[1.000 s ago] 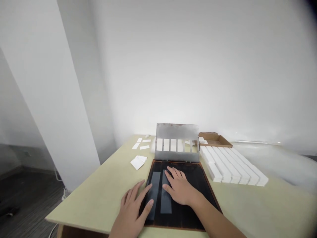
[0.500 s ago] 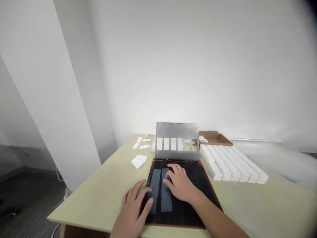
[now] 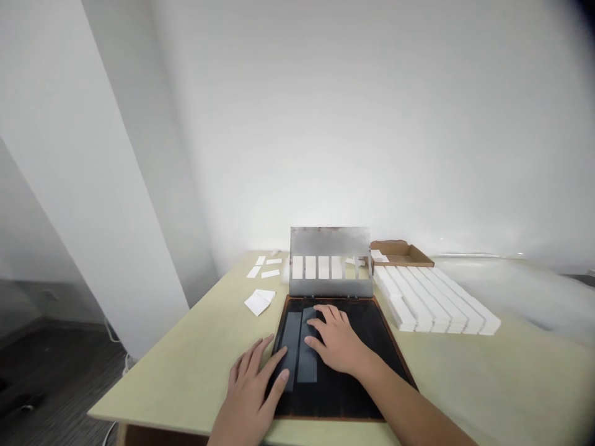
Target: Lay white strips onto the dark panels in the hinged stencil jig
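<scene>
A black board (image 3: pixel 344 399) with an orange-brown rim lies on the table, a silver metal plate with rectangular cut-outs (image 3: pixel 329 239) standing hinged at its far edge. Two translucent grey-blue strips lie lengthwise on the board's left half. On the right-hand strip (image 3: pixel 307 368) rest the fingertips of my right hand (image 3: pixel 337 344), which is open. My left hand (image 3: pixel 251 390) is open too, its index finger and thumb touching or just over the left-hand strip (image 3: pixel 291 334), the other fingers along the board's left edge.
White foam-like blocks in rows (image 3: pixel 437 300) lie right of the board, with an open cardboard box (image 3: pixel 404 254) behind them. Folded white paper (image 3: pixel 260 301) and several small white cards (image 3: pixel 270 273) lie to the left. Clear plastic sheeting (image 3: pixel 515 291) covers the far right.
The right-hand strip has slid slightly away from me and to the left under my right fingertips, nearer the other strip. My left hand has barely moved. The view has shifted a little.
</scene>
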`<state>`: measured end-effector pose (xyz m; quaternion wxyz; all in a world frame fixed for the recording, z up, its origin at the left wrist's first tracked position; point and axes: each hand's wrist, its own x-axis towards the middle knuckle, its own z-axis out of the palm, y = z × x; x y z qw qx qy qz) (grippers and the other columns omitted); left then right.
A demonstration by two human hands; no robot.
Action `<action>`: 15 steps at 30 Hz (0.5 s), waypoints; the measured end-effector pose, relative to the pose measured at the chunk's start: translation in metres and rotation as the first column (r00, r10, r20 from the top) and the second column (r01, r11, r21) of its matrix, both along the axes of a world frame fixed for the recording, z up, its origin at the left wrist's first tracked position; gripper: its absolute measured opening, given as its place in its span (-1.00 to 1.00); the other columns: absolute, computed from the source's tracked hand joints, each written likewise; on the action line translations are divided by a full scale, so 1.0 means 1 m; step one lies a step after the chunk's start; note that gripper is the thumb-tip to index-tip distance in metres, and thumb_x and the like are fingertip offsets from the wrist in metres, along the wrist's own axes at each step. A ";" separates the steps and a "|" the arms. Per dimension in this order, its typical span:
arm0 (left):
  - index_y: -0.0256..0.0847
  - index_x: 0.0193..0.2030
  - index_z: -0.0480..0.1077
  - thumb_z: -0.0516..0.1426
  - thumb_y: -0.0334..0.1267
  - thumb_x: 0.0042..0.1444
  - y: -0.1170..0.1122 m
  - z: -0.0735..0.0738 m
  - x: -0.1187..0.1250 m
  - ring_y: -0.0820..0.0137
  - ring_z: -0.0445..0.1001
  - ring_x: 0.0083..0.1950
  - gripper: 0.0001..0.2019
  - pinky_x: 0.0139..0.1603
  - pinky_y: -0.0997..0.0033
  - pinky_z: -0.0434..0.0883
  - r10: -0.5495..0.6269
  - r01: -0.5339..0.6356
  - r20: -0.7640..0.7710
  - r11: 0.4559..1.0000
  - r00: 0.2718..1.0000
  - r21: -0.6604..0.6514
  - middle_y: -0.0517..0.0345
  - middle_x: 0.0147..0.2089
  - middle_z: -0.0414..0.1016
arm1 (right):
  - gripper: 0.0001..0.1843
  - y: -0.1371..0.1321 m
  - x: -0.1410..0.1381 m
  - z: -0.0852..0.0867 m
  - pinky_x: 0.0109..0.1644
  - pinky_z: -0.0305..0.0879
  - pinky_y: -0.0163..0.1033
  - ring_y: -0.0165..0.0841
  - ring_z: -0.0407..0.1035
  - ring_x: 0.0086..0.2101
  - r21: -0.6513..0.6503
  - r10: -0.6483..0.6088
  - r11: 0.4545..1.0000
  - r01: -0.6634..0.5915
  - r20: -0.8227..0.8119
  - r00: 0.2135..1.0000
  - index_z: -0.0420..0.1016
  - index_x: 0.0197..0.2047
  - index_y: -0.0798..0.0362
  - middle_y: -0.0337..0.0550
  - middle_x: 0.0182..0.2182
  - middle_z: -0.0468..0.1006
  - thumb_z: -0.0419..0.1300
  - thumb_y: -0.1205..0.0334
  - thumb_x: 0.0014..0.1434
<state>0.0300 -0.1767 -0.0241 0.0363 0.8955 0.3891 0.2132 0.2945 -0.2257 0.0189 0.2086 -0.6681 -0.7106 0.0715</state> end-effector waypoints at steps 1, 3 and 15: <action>0.26 0.42 0.37 0.03 0.05 0.48 0.000 0.000 0.000 -0.01 0.18 0.54 -0.57 0.45 -0.24 0.27 0.001 -0.001 -0.005 1.000 1.000 -0.002 0.15 0.54 0.23 | -0.46 0.000 0.000 0.000 0.44 -0.01 0.17 0.01 0.06 0.41 0.001 0.001 1.000 -0.001 0.000 1.000 0.47 0.35 -0.05 0.05 0.45 0.24 0.06 -0.13 0.47; 0.24 0.45 0.33 0.01 0.05 0.49 -0.001 0.001 0.001 0.00 0.18 0.54 -0.55 0.44 -0.25 0.28 0.009 -0.009 -0.008 1.000 1.000 -0.005 0.13 0.55 0.22 | -0.45 0.000 0.000 -0.001 0.44 0.00 0.16 0.01 0.06 0.41 0.005 -0.005 1.000 0.005 -0.003 1.000 0.46 0.35 -0.03 0.06 0.45 0.24 0.07 -0.13 0.47; 0.23 0.44 0.35 0.00 0.07 0.49 -0.002 0.004 0.001 0.01 0.19 0.54 -0.55 0.44 -0.23 0.30 0.014 -0.014 -0.029 1.000 0.999 -0.016 0.13 0.54 0.23 | -0.44 0.001 0.002 -0.003 0.42 0.03 0.14 0.02 0.09 0.39 0.010 -0.030 0.999 0.030 0.007 1.000 0.46 0.34 -0.02 0.09 0.43 0.26 0.07 -0.15 0.46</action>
